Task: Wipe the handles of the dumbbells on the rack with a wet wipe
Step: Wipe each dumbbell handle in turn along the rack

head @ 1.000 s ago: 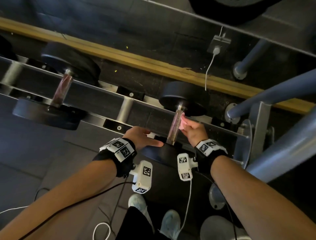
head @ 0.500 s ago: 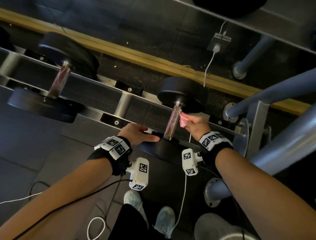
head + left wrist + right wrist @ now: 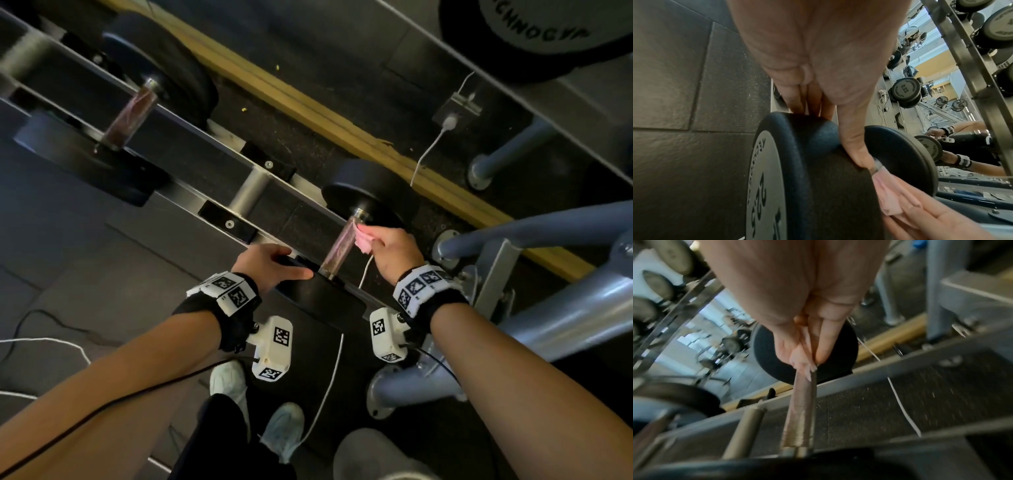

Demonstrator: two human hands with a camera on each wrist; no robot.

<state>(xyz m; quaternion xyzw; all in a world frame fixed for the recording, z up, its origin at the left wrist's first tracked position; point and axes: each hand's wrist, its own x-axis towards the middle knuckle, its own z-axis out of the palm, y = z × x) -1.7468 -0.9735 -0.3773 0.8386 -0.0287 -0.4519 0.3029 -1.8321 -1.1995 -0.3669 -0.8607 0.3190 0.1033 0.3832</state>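
A black dumbbell lies across the rack rails (image 3: 219, 192), its knurled metal handle (image 3: 339, 245) running between a near weight head (image 3: 322, 301) and a far one (image 3: 373, 195). My right hand (image 3: 387, 248) pinches a pink wet wipe (image 3: 363, 240) against the handle's far end, close to the far head. In the right wrist view the fingers (image 3: 824, 337) press the wipe (image 3: 801, 358) onto the handle (image 3: 801, 410). My left hand (image 3: 270, 262) rests on the near head (image 3: 818, 162), thumb (image 3: 855, 138) over its rim. A second dumbbell's handle (image 3: 132, 114) lies farther left.
A grey steel frame with tubes (image 3: 548, 308) stands close on the right. A white cable (image 3: 428, 150) runs from a wall socket down past the dumbbell. A wooden skirting strip (image 3: 342, 126) lines the mirror behind the rack. My shoes (image 3: 257, 411) stand below on dark floor tiles.
My right hand has slid the wipe up the handle from its middle toward the far weight head. The left hand stays on the near head. The head camera has tilted.
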